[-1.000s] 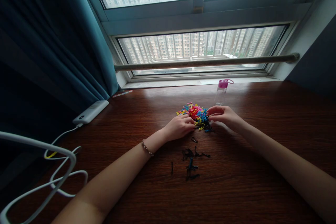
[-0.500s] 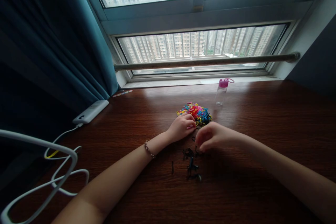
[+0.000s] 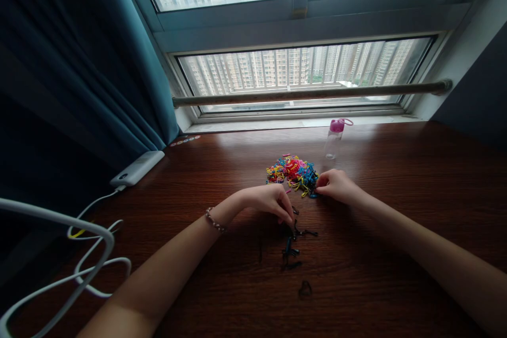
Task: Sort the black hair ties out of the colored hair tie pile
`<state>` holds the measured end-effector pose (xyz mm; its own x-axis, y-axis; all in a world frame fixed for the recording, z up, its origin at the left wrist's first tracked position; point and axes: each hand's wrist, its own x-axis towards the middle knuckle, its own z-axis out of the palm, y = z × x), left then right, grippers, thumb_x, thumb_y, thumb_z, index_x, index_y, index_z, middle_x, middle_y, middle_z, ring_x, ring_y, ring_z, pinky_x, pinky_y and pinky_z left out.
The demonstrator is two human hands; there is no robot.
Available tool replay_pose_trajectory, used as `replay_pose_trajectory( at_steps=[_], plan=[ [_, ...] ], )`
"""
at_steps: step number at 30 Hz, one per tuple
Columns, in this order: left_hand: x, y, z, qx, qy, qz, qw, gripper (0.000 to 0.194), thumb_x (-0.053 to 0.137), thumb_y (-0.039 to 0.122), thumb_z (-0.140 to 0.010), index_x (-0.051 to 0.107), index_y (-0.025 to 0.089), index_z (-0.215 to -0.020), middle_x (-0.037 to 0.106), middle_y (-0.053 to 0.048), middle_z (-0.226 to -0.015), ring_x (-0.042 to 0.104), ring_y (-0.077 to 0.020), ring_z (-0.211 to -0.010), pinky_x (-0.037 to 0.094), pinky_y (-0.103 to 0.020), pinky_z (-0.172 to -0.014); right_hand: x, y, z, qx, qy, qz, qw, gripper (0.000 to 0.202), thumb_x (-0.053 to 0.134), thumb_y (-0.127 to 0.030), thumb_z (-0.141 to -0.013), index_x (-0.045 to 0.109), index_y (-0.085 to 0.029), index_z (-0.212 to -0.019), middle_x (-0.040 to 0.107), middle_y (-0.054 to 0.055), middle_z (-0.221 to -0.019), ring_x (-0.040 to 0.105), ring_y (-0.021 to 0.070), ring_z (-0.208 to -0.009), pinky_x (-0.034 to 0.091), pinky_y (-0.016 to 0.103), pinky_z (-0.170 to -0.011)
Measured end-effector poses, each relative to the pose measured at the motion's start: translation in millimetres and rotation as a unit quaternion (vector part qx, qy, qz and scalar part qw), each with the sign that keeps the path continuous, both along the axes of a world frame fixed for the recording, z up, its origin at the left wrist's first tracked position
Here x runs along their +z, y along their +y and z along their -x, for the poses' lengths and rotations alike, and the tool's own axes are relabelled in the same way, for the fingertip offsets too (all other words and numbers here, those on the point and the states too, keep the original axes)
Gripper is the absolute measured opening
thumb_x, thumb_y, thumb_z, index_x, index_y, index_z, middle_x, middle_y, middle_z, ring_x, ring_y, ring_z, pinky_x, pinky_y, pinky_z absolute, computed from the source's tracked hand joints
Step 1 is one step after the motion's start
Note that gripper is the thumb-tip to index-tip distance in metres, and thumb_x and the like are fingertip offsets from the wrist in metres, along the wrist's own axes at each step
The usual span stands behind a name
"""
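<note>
I see left hand [image 3: 269, 202] curled, fingers [image 3: 288, 217] pinched down into black bands [image 3: 291, 245] at tabletop [image 3: 396, 179] centre; whether band is grasped, cannot tell. Right hand [image 3: 336, 186] at 1 o'clock of it, fingers pinching at edge of coloured band pile [image 3: 293, 170]. Lone black band [image 3: 304, 289] at 6 o'clock. Pink-capped bottle [image 3: 333, 140] at 12 o'clock beyond pile.

left hand [image 3: 269, 202] fingers touch the black bands [image 3: 291, 245]; right hand [image 3: 336, 186] picks at the coloured band pile [image 3: 292, 170].
</note>
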<state>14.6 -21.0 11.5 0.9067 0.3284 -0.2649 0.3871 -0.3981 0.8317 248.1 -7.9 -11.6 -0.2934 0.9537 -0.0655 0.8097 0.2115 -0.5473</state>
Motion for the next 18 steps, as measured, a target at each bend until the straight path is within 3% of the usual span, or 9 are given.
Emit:
replay_pose_trajectory(
  at_steps=[3,5,8,13,18],
  plan=[
    [-5.4,3.0,-2.4,0.095,-0.049,-0.126,0.986,0.023,0.055,0.030,-0.079,0.068,0.012,-0.085,0.067,-0.005,-0.071,0.057,-0.0113,-0.062,0.044,-0.019,-0.056,0.5,4.4,-2.8,-0.005,0.011,0.018,1.000,0.011,0.059,-0.022,-0.063,0.068,-0.016,-0.064,0.065,0.003,-0.062,0.058,0.0160,-0.061,0.038,0.022,-0.052],
    [-10.7,6.7,-3.6,0.157,-0.096,-0.251,0.950,0.021,0.052,0.026,-0.081,0.066,0.012,-0.085,0.066,-0.006,-0.078,0.058,-0.0128,-0.071,0.045,-0.022,-0.065,1.3,7.3,-4.7,-0.013,0.036,0.035,0.999,0.012,0.060,-0.024,-0.062,0.068,-0.015,-0.064,0.064,0.002,-0.059,0.057,0.0155,-0.058,0.038,0.022,-0.050],
    [-18.7,11.5,-3.9,0.157,-0.130,-0.394,0.896,0.021,0.048,0.021,-0.083,0.063,0.016,-0.097,0.064,-0.007,-0.095,0.055,-0.0156,-0.090,0.042,-0.029,-0.084,5.5,9.1,-6.4,-0.033,0.117,0.095,0.988,0.014,0.062,-0.026,-0.062,0.066,-0.012,-0.064,0.061,0.003,-0.054,0.055,0.0142,-0.053,0.039,0.022,-0.047],
    [-27.9,15.3,-0.1,0.159,-0.080,-0.467,0.866,0.036,0.046,0.022,-0.085,0.048,0.019,-0.120,0.061,-0.008,-0.101,0.054,-0.0167,-0.098,0.041,-0.031,-0.086,18.3,4.8,-6.5,-0.050,0.280,0.215,0.935,0.015,0.068,-0.024,-0.060,0.062,-0.012,-0.066,0.063,0.005,-0.063,0.058,0.0125,-0.057,0.044,0.019,-0.047],
    [-30.9,19.5,4.2,0.189,-0.072,-0.476,0.856,0.028,0.050,0.027,-0.083,0.055,0.021,-0.111,0.064,-0.005,-0.093,0.057,-0.0150,-0.089,0.039,-0.030,-0.084,21.3,2.8,-6.6,-0.037,0.316,0.216,0.923,0.024,0.075,-0.024,-0.055,0.063,-0.012,-0.071,0.062,0.004,-0.062,0.057,0.0117,-0.057,0.046,0.019,-0.046]
  ],
)
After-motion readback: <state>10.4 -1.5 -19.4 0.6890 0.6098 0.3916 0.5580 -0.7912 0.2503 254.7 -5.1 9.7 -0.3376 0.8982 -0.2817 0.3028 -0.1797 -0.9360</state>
